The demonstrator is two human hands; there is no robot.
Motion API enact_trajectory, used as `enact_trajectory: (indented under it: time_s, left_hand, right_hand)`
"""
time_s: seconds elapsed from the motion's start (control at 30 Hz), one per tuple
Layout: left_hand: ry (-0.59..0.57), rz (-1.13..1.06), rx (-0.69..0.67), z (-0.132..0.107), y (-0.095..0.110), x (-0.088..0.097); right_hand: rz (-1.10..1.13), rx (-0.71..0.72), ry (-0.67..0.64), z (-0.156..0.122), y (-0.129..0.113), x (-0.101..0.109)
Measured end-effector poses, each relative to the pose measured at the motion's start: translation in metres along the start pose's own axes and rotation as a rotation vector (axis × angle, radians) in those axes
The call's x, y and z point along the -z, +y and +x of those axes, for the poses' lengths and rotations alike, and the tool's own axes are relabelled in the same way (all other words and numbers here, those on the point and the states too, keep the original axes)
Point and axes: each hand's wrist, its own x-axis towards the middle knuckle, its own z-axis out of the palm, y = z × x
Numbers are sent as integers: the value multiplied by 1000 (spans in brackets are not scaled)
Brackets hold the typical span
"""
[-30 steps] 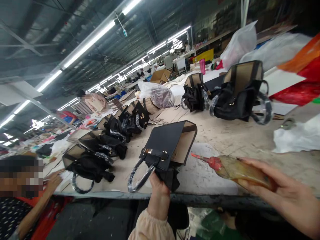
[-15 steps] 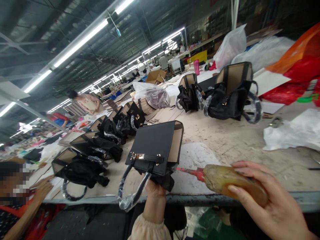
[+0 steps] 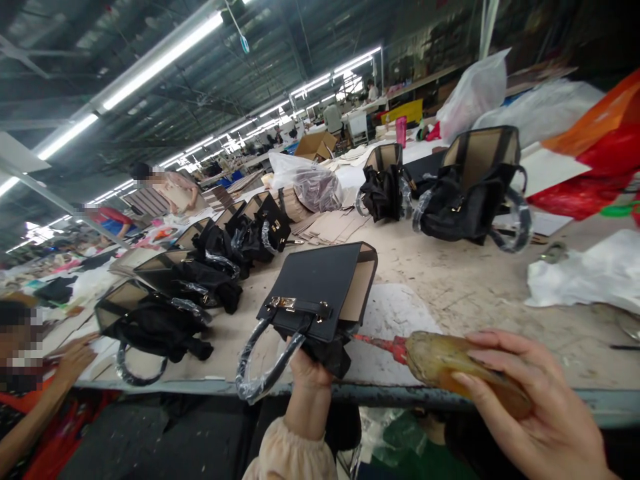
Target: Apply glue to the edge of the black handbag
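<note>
A black handbag (image 3: pixel 320 290) with a gold clasp and plastic-wrapped handles lies on the workbench (image 3: pixel 450 280) near its front edge. My left hand (image 3: pixel 307 377) grips the bag's open end from below. My right hand (image 3: pixel 540 407) holds an amber glue bottle (image 3: pixel 450 363) with a red nozzle, which points left at the bag's tan side panel. The nozzle tip sits just short of the bag.
A row of black handbags (image 3: pixel 200 273) runs along the bench to the left, and two more (image 3: pixel 470 190) stand at the back. White plastic (image 3: pixel 585 273) lies at right, red bags (image 3: pixel 595 160) beyond. Another person's hand (image 3: pixel 70 363) rests at the bench's left.
The bottle's nozzle has swung from above the bench down toward the bag's side. The bag has slid a little closer to the front edge in my left hand.
</note>
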Motion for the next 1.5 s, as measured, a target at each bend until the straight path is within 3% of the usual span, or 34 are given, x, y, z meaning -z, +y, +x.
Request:
enact_trajectory:
  time_s: [0.4, 0.6, 1.0, 1.2, 1.5]
  left_hand:
    - [44, -87, 30, 2, -7, 0]
    - [23, -26, 16, 2, -8, 1]
    - [127, -140, 52, -2, -7, -5]
    - [69, -131, 61, -1, -7, -5]
    - [109, -166, 77, 0, -6, -5]
  right_hand:
    - [-33, 83, -28, 3, 0, -1]
    - [-22, 41, -2, 2, 3, 0]
    - [-17, 44, -3, 5, 6, -2]
    - [44, 38, -61, 3, 7, -2]
    - [85, 24, -44, 0, 8, -2]
